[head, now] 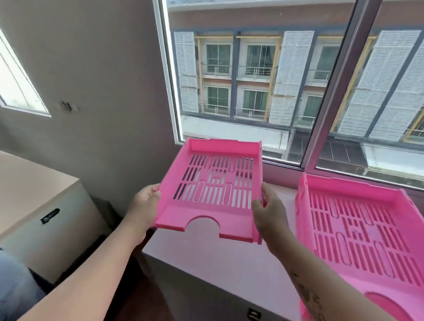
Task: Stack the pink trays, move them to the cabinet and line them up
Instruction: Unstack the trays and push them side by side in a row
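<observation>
As held — pink tray (211,184), unlabelled

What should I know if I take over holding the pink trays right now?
Left hand grips the left edge of the held pink tray; right hand grips its right edge.
The tray is in the air, tilted, above the left end of the cabinet top by the window.
A second pink tray lies on the cabinet top to the right.
Done: one tray on the cabinet.
Left: set this one down beside it and line them up.
</observation>
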### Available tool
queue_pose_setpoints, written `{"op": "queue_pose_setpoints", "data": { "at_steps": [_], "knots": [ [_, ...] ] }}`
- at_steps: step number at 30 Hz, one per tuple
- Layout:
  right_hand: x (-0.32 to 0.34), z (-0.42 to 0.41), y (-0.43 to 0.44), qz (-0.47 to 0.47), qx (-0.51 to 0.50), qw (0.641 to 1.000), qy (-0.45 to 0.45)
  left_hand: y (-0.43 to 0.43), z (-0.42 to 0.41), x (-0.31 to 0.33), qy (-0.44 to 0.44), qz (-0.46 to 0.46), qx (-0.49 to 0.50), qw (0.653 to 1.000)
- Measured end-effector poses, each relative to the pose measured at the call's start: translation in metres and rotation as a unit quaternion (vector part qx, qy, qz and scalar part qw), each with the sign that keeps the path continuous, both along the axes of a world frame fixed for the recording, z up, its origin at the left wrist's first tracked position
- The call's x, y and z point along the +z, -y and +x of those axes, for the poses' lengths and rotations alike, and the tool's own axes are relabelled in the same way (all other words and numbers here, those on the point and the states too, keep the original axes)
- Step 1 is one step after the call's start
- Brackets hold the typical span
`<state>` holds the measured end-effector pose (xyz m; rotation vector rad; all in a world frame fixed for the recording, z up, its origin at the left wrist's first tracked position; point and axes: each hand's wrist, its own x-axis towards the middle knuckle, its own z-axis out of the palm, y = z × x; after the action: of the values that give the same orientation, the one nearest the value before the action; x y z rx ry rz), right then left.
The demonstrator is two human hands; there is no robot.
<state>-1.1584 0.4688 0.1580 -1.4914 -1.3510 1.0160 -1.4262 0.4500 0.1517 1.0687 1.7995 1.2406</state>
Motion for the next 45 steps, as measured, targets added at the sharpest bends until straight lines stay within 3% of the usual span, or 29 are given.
{"op": "queue_pose_setpoints", "data": {
  "at_steps": [7, 15, 20, 24, 28, 33, 45],
  "knots": [
    [-0.033, -0.037, -0.018, -0.062, 0.018, 0.998, 0.019, -0.019, -0.043, -0.045, 0.074, -0.034, 0.010, 0.997],
    [-0.085, -0.033, -0.028, -0.139, 0.035, 0.989, 0.043, -0.016, -0.045, -0.085, 0.085, -0.074, 0.001, 0.994],
    [-0.071, -0.033, -0.024, -0.172, 0.045, 0.983, 0.041, -0.017, -0.050, -0.086, 0.051, -0.107, -0.013, 0.993],
    [-0.044, -0.019, -0.039, -0.137, 0.032, 0.987, 0.082, -0.030, -0.038, -0.052, -0.045, -0.076, 0.009, 0.996],
    [-0.008, 0.009, -0.051, -0.068, 0.010, 0.992, 0.105, -0.045, 0.011, -0.012, -0.118, 0.001, -0.018, 0.993],
    [0.018, 0.073, -0.038, -0.016, -0.045, 0.988, 0.150, -0.051, 0.114, 0.005, -0.101, 0.040, -0.134, 0.985],
    [0.017, 0.275, 0.051, -0.062, -0.219, 0.938, 0.261, -0.019, 0.290, -0.024, -0.052, -0.053, -0.284, 0.956]
  ]
}}
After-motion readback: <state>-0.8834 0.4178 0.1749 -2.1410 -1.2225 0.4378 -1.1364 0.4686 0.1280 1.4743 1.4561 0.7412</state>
